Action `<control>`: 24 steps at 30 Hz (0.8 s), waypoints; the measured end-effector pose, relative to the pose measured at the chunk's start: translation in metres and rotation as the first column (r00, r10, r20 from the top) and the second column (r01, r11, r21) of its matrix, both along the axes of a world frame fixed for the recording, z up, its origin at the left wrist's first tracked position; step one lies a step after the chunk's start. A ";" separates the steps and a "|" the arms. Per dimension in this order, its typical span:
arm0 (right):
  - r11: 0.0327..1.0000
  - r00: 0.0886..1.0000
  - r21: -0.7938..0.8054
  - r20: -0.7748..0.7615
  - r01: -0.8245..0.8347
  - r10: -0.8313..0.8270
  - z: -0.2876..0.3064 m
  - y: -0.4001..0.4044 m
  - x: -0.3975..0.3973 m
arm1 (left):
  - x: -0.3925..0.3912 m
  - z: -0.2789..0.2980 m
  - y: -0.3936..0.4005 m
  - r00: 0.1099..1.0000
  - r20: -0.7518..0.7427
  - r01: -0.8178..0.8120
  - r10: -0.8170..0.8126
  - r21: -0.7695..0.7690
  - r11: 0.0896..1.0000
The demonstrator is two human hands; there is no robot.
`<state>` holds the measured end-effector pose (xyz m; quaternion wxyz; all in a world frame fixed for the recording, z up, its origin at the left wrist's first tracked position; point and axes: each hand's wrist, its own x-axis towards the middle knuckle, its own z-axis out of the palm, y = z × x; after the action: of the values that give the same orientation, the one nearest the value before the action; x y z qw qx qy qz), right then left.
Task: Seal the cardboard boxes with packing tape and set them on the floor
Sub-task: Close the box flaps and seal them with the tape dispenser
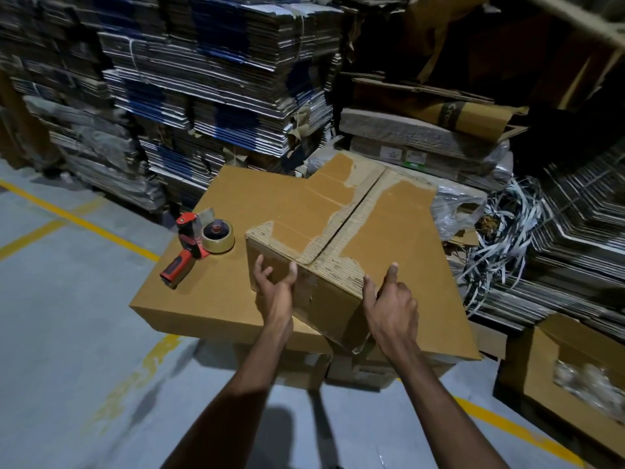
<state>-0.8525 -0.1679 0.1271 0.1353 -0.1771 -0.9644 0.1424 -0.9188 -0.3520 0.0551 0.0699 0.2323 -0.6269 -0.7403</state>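
Note:
A worn brown cardboard box (355, 225) lies on a wide flat cardboard sheet (209, 275) that serves as a work surface. Its top flaps are closed, and the seam between them runs away from me with torn paper along it. My left hand (275, 286) grips the box's near left corner, thumb up on the front face. My right hand (389, 302) holds the near right corner, thumb raised along the edge. A red and black tape dispenser (199, 247) with a roll of clear tape lies on the sheet, left of the box.
Tall stacks of flattened cartons (209, 96) stand behind the work surface. A tangle of white strapping (497, 238) lies to the right. An open carton (571, 377) sits at lower right. Grey floor (67, 350) with yellow lines spreads to the left and in front.

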 end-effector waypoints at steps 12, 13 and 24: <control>0.994 0.999 -0.104 -0.005 0.041 -0.041 0.000 -0.016 -0.005 | 0.013 0.049 0.040 0.998 0.002 -0.055 0.055 -0.130 0.990; 0.992 0.999 -0.117 -0.009 0.042 -0.044 0.000 -0.017 -0.005 | 0.020 0.053 0.049 1.000 -0.005 -0.011 0.010 -0.173 0.985; 0.943 0.981 -0.272 -0.016 -0.191 0.194 -0.003 -0.042 -0.039 | -0.067 0.044 0.006 0.944 0.012 0.323 -0.330 -0.240 0.916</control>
<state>-0.8917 -0.2103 0.1238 0.0899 -0.0995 -0.9490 0.2852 -0.9854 -0.3462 0.0994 -0.0180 0.1038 -0.7402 -0.6641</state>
